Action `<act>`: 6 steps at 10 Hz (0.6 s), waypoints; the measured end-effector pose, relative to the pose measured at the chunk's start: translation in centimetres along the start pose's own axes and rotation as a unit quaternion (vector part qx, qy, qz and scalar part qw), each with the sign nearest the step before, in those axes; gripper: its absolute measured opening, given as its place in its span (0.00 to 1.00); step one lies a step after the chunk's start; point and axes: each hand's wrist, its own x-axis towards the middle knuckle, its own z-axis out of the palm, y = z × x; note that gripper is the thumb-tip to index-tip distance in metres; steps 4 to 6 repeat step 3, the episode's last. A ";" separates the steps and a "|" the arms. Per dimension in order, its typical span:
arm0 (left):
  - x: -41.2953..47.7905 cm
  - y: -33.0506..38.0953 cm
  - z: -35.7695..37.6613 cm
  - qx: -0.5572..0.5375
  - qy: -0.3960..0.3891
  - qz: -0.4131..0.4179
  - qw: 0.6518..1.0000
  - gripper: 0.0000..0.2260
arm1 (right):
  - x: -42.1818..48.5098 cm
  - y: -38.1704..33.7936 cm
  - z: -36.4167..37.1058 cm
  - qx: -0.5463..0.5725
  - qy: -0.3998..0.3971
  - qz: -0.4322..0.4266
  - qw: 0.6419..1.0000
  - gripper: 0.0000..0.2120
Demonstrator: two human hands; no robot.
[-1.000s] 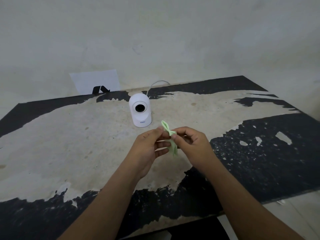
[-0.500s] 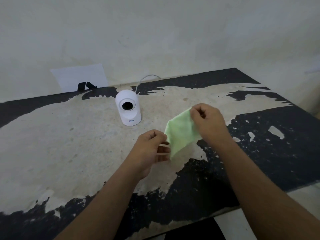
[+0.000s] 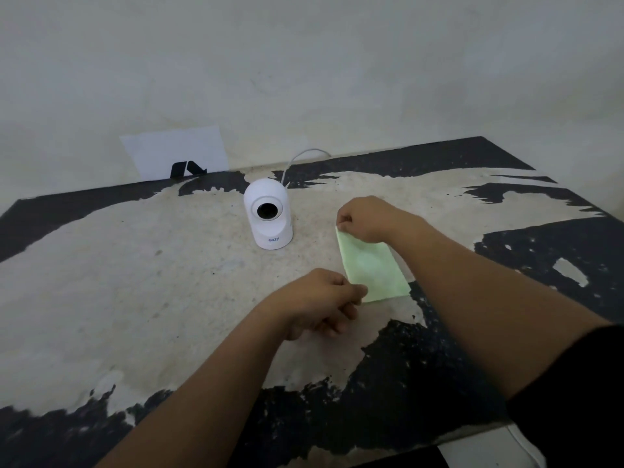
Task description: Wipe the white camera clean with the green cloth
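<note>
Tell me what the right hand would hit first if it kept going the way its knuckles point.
Probably nothing on the table: the right hand points left, passing behind the white camera, though depth is unclear.

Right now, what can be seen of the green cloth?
The green cloth is a thin, pale green sheet, spread open and held taut. The right hand pinches its far corner, the left hand its near one. It sits right of the white camera, not touching it. Whether it rests on the table is unclear.

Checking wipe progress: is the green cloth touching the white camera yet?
No, the green cloth is stretched between both hands, apart from the white camera.
</note>
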 end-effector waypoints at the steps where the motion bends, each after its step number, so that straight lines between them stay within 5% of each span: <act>1: -0.6 -1.4 -2.9 0.028 0.073 0.008 0.997 0.14 | 0.0 -0.4 2.7 0.002 0.055 0.038 0.998 0.12; 2: -1.0 -2.2 -4.4 0.001 0.136 0.029 0.990 0.13 | -0.5 -0.5 4.0 0.008 0.077 0.053 0.996 0.14; 3: -1.7 -2.4 -6.8 0.087 0.285 0.116 0.947 0.08 | -0.3 -1.1 3.3 0.044 0.145 0.053 0.987 0.14; 6: -1.7 -2.4 -6.8 0.087 0.285 0.116 0.947 0.08 | -0.3 -1.1 3.3 0.044 0.145 0.053 0.987 0.14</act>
